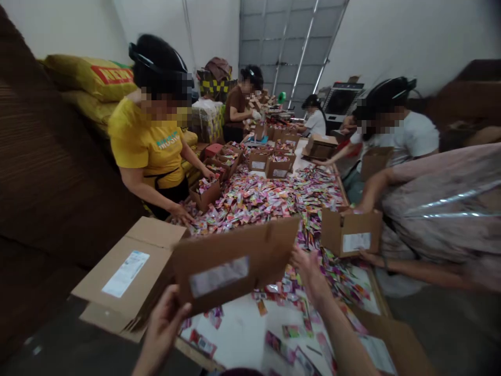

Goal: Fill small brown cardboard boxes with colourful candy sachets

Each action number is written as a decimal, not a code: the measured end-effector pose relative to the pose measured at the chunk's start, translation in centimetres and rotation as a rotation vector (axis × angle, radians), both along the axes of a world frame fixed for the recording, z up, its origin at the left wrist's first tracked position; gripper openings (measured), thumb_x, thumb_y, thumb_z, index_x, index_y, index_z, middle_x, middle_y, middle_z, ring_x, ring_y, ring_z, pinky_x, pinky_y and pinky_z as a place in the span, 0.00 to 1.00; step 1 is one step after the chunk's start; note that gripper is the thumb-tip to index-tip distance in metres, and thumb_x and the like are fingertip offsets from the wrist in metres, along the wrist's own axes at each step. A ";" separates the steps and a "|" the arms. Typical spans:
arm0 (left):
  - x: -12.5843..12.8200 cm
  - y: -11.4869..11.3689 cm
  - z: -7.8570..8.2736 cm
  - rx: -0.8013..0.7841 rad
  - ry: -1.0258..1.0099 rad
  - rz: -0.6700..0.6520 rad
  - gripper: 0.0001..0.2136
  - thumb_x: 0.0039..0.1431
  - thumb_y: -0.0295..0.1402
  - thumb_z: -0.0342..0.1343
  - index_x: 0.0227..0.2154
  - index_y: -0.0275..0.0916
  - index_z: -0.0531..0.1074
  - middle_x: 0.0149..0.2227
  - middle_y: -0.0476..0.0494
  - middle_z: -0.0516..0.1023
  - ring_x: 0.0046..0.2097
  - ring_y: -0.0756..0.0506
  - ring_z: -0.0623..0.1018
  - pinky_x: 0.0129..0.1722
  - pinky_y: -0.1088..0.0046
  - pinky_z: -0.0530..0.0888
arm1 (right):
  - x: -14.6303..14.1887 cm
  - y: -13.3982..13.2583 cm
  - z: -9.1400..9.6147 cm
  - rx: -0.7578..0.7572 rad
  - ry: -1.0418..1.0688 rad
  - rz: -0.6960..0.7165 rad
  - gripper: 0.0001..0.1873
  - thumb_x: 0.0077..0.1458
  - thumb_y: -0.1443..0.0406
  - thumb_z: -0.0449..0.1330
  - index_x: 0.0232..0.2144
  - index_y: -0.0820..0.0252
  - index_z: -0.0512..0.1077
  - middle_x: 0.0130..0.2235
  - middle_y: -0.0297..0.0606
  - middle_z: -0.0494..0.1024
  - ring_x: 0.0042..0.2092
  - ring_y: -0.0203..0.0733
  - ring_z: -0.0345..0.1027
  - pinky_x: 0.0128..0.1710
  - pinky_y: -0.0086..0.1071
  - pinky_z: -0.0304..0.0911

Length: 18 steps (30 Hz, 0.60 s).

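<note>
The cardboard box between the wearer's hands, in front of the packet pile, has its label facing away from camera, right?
No: the head view shows the white label facing the camera. The cardboard box is between left hand and right hand, in front of the packet pile.

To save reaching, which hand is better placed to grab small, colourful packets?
Probably your right hand: it's at the right edge of the brown rectangular cardboard box, nearer the pile of small, colourful packets; your left hand is at the lower-left corner.
</note>
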<state>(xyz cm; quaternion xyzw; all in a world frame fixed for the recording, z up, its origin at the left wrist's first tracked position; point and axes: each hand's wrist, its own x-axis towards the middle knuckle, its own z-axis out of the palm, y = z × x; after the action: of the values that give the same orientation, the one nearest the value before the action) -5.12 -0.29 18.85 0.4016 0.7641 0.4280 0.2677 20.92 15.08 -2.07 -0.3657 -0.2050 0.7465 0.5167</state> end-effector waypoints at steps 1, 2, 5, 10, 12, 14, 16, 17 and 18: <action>1.6 0.3 -1.3 -0.064 0.099 -0.198 0.13 0.48 0.42 0.64 0.35 0.42 0.75 0.37 0.43 0.80 0.40 0.40 0.78 0.40 0.66 0.76 | 2.4 -0.4 -0.3 -0.046 -0.005 -0.072 0.43 0.44 0.31 0.52 0.47 0.55 0.74 0.49 0.43 0.78 0.56 0.49 0.67 0.57 0.42 0.60; 3.1 0.6 -2.3 -0.126 0.179 -0.401 0.09 0.54 0.41 0.59 0.33 0.42 0.74 0.36 0.43 0.78 0.40 0.41 0.77 0.40 0.67 0.75 | 4.3 -1.0 -0.7 -0.095 -0.035 -0.148 0.43 0.42 0.31 0.54 0.47 0.53 0.73 0.48 0.42 0.78 0.56 0.49 0.67 0.57 0.42 0.60; 7.3 1.5 -4.1 -0.301 0.246 -0.868 0.07 0.60 0.33 0.51 0.37 0.43 0.72 0.37 0.42 0.76 0.40 0.42 0.75 0.42 0.67 0.74 | 6.9 -3.8 -2.3 -0.277 -0.149 -0.315 0.38 0.38 0.33 0.59 0.44 0.51 0.74 0.46 0.38 0.79 0.54 0.48 0.68 0.54 0.39 0.63; 11.5 3.1 -4.0 -0.319 0.101 -1.239 0.31 0.60 0.26 0.48 0.65 0.51 0.52 0.63 0.41 0.63 0.62 0.40 0.67 0.60 0.60 0.65 | 6.8 -7.6 -4.1 -0.481 -0.097 -0.317 0.29 0.44 0.39 0.60 0.39 0.50 0.74 0.43 0.34 0.78 0.47 0.44 0.71 0.46 0.35 0.67; 12.3 3.4 -3.9 -0.290 0.068 -1.328 0.35 0.60 0.27 0.51 0.67 0.55 0.45 0.68 0.43 0.53 0.66 0.38 0.60 0.62 0.56 0.63 | 7.0 -8.3 -4.2 -0.516 -0.020 -0.277 0.26 0.42 0.42 0.63 0.37 0.53 0.74 0.39 0.34 0.79 0.42 0.43 0.71 0.42 0.34 0.67; 12.8 3.5 -3.7 -0.283 0.017 -1.383 0.37 0.59 0.29 0.54 0.67 0.56 0.44 0.69 0.43 0.49 0.67 0.36 0.57 0.63 0.54 0.62 | 7.3 -8.9 -4.5 -0.532 0.042 -0.240 0.24 0.38 0.47 0.67 0.34 0.55 0.74 0.34 0.33 0.78 0.39 0.42 0.72 0.40 0.33 0.67; 13.2 3.4 -3.6 -0.266 -0.042 -1.398 0.37 0.59 0.31 0.57 0.67 0.57 0.46 0.69 0.42 0.49 0.68 0.36 0.54 0.63 0.53 0.61 | 7.5 -9.7 -5.1 -0.543 0.077 -0.209 0.23 0.38 0.49 0.68 0.34 0.56 0.74 0.33 0.33 0.79 0.38 0.41 0.72 0.38 0.32 0.67; 13.3 3.4 -3.5 -0.254 -0.061 -1.399 0.36 0.59 0.31 0.57 0.66 0.57 0.47 0.69 0.41 0.49 0.68 0.36 0.55 0.63 0.53 0.61 | 7.5 -10.2 -5.6 -0.541 0.088 -0.192 0.24 0.38 0.49 0.68 0.35 0.56 0.74 0.33 0.33 0.79 0.37 0.41 0.72 0.37 0.32 0.68; 13.3 3.3 -3.6 -0.246 -0.059 -1.390 0.35 0.59 0.31 0.56 0.66 0.57 0.49 0.68 0.41 0.51 0.68 0.36 0.56 0.62 0.53 0.62 | 7.5 -10.7 -6.1 -0.536 0.096 -0.178 0.24 0.40 0.49 0.67 0.36 0.56 0.74 0.34 0.33 0.79 0.37 0.41 0.72 0.37 0.32 0.68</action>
<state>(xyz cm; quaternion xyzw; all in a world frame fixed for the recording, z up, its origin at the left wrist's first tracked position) 8.16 3.00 15.24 0.7516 0.3658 0.0792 0.5431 28.46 4.43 -8.13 -0.4702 0.0572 0.7420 0.4744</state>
